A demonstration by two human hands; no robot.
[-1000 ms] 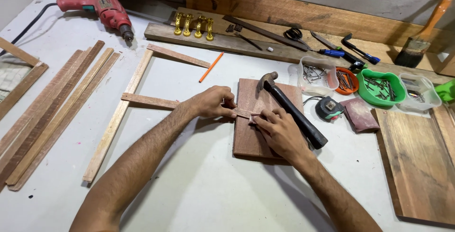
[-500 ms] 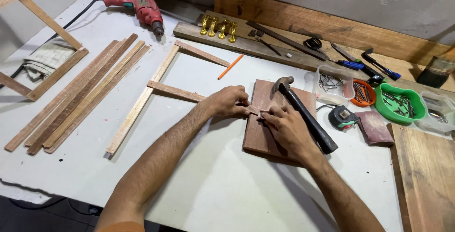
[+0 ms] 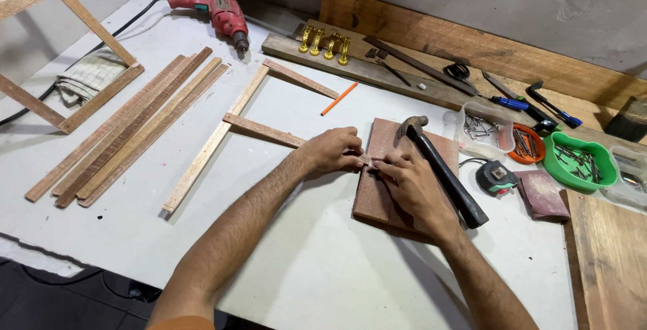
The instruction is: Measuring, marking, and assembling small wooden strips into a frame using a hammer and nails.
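Observation:
My left hand (image 3: 331,149) and my right hand (image 3: 410,180) meet over a reddish-brown wooden board (image 3: 385,143) on the white table (image 3: 317,262). Together their fingertips pinch a small thin piece (image 3: 370,162) near the board's left edge; what it is I cannot tell. A black-handled claw hammer (image 3: 441,168) lies diagonally on the board, just right of my right hand. A short wooden strip (image 3: 261,130) runs under my left hand and joins a longer pale strip (image 3: 214,140).
Several long wooden strips (image 3: 128,131) lie at the left, beside a wooden frame (image 3: 67,94). A red drill (image 3: 219,11), gold hinges (image 3: 327,42), an orange pencil (image 3: 339,98), a tape measure (image 3: 497,176), nail containers (image 3: 576,161) and hand tools (image 3: 519,97) ring the back and right.
My view has shifted left and pulled back, so the table contents sit further right in the picture. Both hands stay together on the board, still pinching the small piece.

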